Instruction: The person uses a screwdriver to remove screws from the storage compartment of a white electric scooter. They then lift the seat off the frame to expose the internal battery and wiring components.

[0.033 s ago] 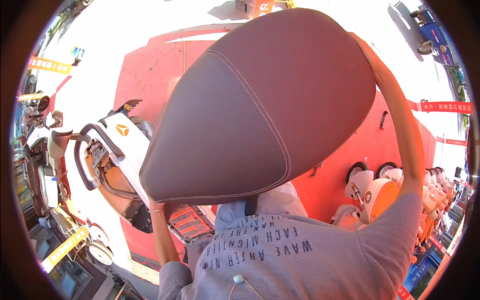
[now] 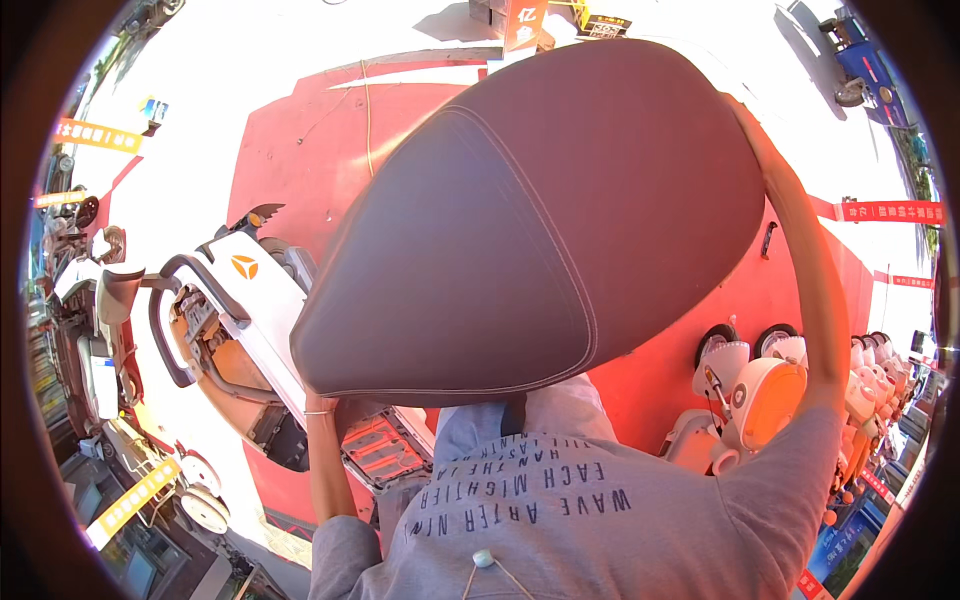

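A dark brown scooter seat (image 2: 520, 230) with light stitching across it is held up in front of me, its top turned toward me. Its narrow end points to the lower left and its broad end to the upper right. My left hand (image 2: 319, 404) grips the narrow end from below, the fingers hidden behind the seat. Around the far right edge of the broad end curls my right hand (image 2: 747, 122), its fingertips also out of sight. Beyond the left hand is a white scooter (image 2: 262, 290) with an opened body and bare inner parts.
Red mat (image 2: 300, 150) covers the ground, with a thin cable (image 2: 367, 120) across it. Several pale scooters (image 2: 765, 395) stand in a row at the right. Other scooters (image 2: 110, 300) line the left side. A blue machine (image 2: 870, 75) stands at the far right.
The seat has shifted a little to the right, its broad end slightly lower, with both hands still on it. A box at the top shows more.
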### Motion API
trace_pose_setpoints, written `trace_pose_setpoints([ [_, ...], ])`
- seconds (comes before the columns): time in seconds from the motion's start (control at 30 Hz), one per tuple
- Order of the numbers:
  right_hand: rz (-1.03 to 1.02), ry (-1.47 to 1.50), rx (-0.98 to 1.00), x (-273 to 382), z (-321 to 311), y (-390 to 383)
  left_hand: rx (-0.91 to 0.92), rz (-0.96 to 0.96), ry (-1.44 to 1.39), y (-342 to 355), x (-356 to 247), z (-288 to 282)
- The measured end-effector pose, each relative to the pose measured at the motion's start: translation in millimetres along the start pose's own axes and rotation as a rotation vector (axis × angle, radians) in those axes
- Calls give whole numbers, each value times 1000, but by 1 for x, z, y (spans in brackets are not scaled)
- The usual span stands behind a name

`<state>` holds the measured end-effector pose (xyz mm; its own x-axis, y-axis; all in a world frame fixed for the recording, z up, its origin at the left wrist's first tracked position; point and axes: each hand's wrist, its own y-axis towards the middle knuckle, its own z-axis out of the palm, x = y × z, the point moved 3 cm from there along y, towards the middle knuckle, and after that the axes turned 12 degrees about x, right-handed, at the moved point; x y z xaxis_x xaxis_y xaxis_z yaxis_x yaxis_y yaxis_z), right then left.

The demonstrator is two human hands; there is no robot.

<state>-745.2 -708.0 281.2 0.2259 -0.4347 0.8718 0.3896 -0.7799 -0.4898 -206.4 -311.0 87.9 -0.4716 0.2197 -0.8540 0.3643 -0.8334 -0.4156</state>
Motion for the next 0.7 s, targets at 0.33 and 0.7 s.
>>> trace_pose_setpoints([
  [0.33,452,580,-409,-305,-216,-55,119,-693,-186,190,225,125],
  [0.7,578,762,-725,-612,-377,-54,327,-735,183,372,477,306],
])
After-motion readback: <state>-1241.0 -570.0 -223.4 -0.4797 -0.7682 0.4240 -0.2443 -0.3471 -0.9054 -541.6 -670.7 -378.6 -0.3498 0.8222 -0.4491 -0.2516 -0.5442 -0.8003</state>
